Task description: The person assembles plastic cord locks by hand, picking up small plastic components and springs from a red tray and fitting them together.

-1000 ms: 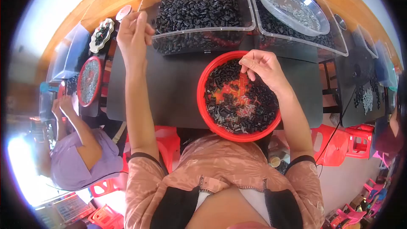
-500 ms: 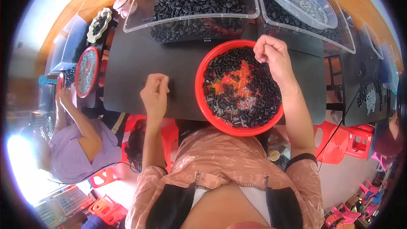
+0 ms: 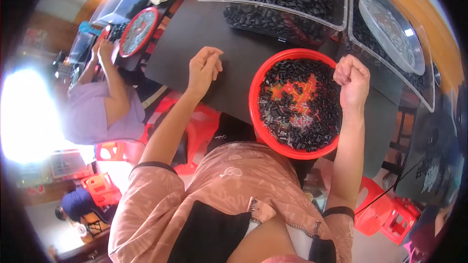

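Note:
My left hand hovers above the dark table, left of the red basin. Its thumb and fingers are pressed together, and anything between them is too small to see. At the right rim of the red basin, my right hand is closed in a fist with the fingers curled in; whatever it holds is hidden. Small black plastic pieces lie round the inside of the basin, with small silvery springs among them. The basin's patterned red and yellow bottom shows in the middle.
Behind the basin stands a clear bin heaped with black pieces. A second bin at right carries a clear oval tray of silvery bits. To the left, a co-worker in purple sits by a red-rimmed tray. Red stools stand around the dark table.
The view has turned and shifted, so the basin and bins appear farther right. My left hand's fingers now point more to the right. The right hand stays closed by the basin's right rim.

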Tool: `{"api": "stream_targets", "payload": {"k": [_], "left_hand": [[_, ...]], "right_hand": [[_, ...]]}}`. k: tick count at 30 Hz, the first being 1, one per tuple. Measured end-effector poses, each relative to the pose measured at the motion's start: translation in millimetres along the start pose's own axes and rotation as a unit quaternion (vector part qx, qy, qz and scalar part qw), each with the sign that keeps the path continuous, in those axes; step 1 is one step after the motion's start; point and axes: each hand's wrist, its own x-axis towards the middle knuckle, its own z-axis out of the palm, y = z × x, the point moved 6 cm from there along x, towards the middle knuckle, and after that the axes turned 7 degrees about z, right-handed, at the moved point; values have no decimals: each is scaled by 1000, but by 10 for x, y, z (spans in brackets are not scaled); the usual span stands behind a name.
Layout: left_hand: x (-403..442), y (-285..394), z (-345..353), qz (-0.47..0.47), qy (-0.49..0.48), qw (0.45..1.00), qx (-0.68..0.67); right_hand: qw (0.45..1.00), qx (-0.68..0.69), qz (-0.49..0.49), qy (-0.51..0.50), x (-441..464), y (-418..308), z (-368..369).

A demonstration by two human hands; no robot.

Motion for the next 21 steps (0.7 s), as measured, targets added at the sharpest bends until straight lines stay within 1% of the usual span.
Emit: {"api": "stream_targets", "payload": {"k": [5, 9, 10, 13, 16, 21], "left_hand": [[9, -17, -19, -1, -10, 1000, -23], [12, -95, -51, 5, -2, 999, -45], [14, -105, -52, 4, 1, 999, -53], [21, -68, -45, 24, 6, 999, -48], [-7, -36, -43, 29, 14, 998, -57], [14, -51, -29, 45, -9, 997, -55]], "right_hand": [[1000, 2, 4, 2, -19, -4, 47], [999, 37, 14, -7, -35, -9, 82], [1000, 28, 10, -3, -32, -3, 74], [998, 45, 4, -39, -28, 4, 61], [998, 17, -15, -57, -24, -10, 80], [997, 11, -47, -54, -11, -96, 25]]}}
